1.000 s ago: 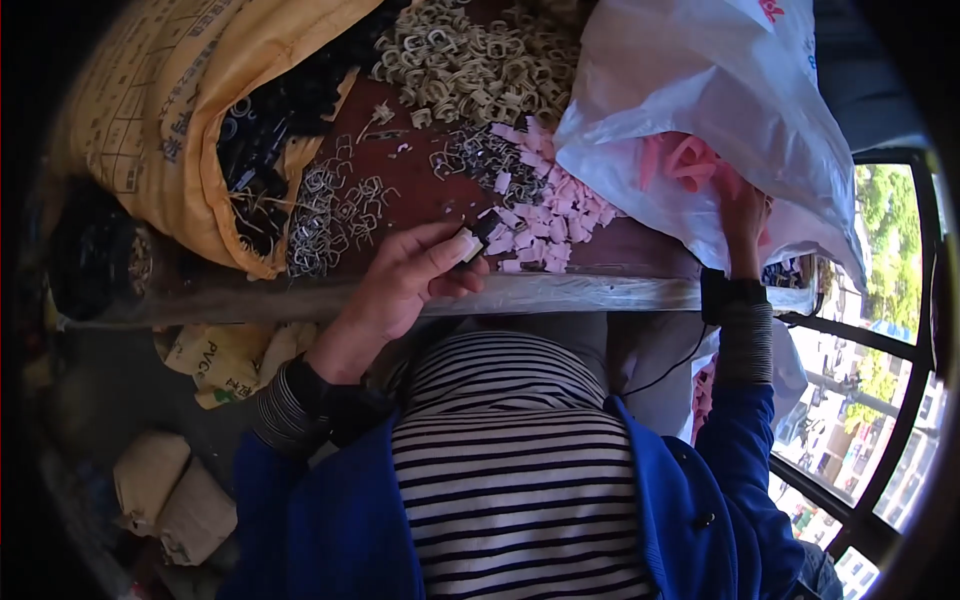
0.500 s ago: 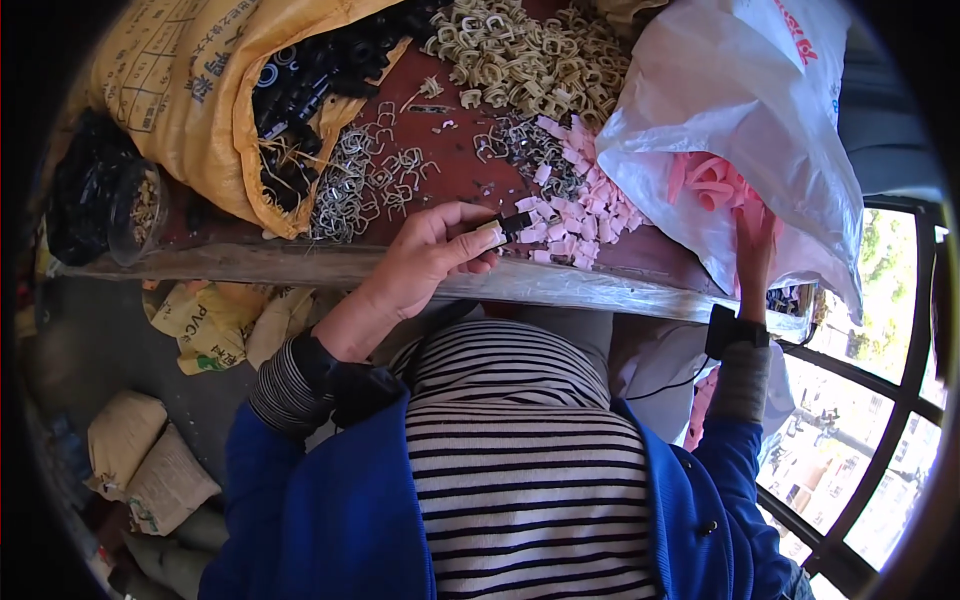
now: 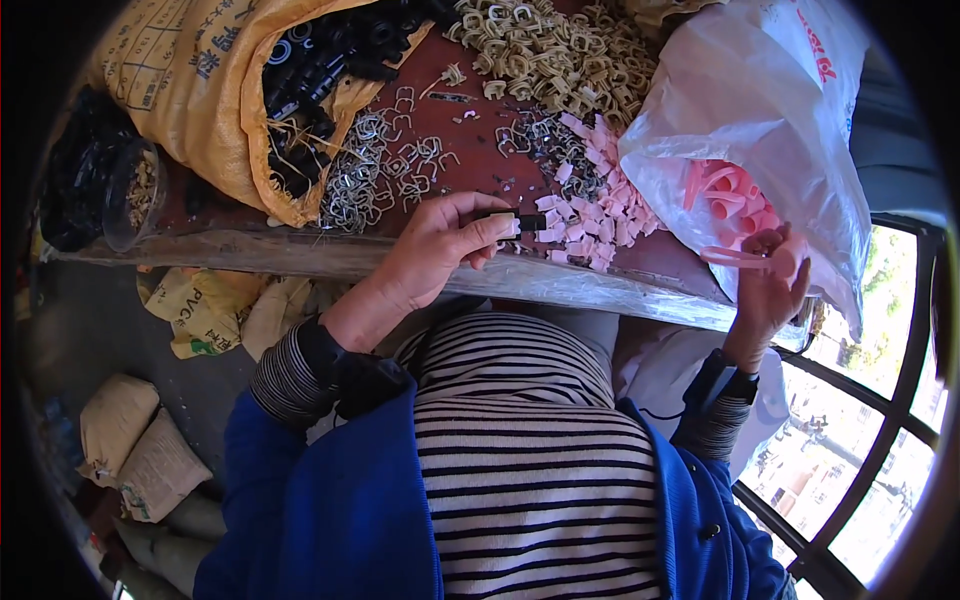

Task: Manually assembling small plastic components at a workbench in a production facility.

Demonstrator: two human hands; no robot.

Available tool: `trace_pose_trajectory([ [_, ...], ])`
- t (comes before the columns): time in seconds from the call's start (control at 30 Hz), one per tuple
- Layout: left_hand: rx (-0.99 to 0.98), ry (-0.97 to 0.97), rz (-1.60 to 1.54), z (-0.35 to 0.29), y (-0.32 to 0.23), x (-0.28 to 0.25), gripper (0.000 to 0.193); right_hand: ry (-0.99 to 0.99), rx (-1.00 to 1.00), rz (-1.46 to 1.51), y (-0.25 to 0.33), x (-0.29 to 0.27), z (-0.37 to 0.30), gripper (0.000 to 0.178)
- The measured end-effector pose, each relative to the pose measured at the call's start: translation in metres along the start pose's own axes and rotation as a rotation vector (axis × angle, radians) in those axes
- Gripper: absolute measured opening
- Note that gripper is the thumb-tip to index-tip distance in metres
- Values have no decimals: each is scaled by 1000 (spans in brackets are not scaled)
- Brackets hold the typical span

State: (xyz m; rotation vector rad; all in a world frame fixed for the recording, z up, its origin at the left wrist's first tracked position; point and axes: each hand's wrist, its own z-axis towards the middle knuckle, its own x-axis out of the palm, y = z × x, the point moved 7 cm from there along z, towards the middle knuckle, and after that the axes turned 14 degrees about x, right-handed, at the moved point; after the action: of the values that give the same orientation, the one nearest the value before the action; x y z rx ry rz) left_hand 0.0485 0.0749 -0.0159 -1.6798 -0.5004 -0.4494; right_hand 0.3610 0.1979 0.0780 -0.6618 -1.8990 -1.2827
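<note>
My left hand (image 3: 430, 250) is closed around a small black tool (image 3: 532, 222) with a pale patch near the thumb; its tip points right, over a heap of pink scraps (image 3: 610, 215) at the table's front edge. I cannot make out its exact kind. Just outside the mouth of a white plastic bag (image 3: 740, 110), my right hand (image 3: 765, 305) grips a pink plastic ring piece (image 3: 735, 259) whose long strip sticks out leftward. More pink curled pieces (image 3: 735, 200) lie inside the bag. Fingers partly hide the held piece.
A yellow woven sack (image 3: 200, 110) spills black plastic parts (image 3: 330, 60) at the left. Metal U-shaped clips (image 3: 365, 170) and a pile of beige clips (image 3: 560, 65) lie on the red table. A clear tub (image 3: 132, 195) stands at the far left; sacks (image 3: 165, 465) rest on the floor.
My right hand has come out of the white bag toward me and now holds a pink ring piece. The left hand keeps the black tool in nearly the same place.
</note>
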Motion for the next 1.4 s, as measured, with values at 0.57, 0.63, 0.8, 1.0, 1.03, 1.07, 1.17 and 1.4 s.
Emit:
trace_pose_trajectory([
  [0.57, 10, 184, 268, -14, -15, 26, 25, 348, 532, -1263, -191, 72, -13, 35],
  [0.63, -40, 172, 204, -14, -10, 25, 26, 304, 575, -1236, -193, 71, -16, 35],
  [0.8, -182, 142, 116, -13, -4, 23, 27, 269, 480, -1229, -187, 82, -14, 35],
  [1.0, -146, 177, 225, -12, -16, 31, 28, 138, 603, -1045, -197, 65, -12, 37],
  [1.03, -154, 160, 197, -11, -14, 30, 28, 139, 596, -1044, -198, 64, -13, 37],
  [1.07, -163, 142, 168, -10, -12, 29, 28, 159, 498, -1137, -195, 68, -12, 40],
  [1.17, -224, 75, 54, -13, -1, 29, 28, 197, 291, -1316, -185, 77, -10, 48],
  [1.4, -191, 59, 11, -10, -1, 35, 28, 945, -73, -1419, -190, 114, -37, 73],
])
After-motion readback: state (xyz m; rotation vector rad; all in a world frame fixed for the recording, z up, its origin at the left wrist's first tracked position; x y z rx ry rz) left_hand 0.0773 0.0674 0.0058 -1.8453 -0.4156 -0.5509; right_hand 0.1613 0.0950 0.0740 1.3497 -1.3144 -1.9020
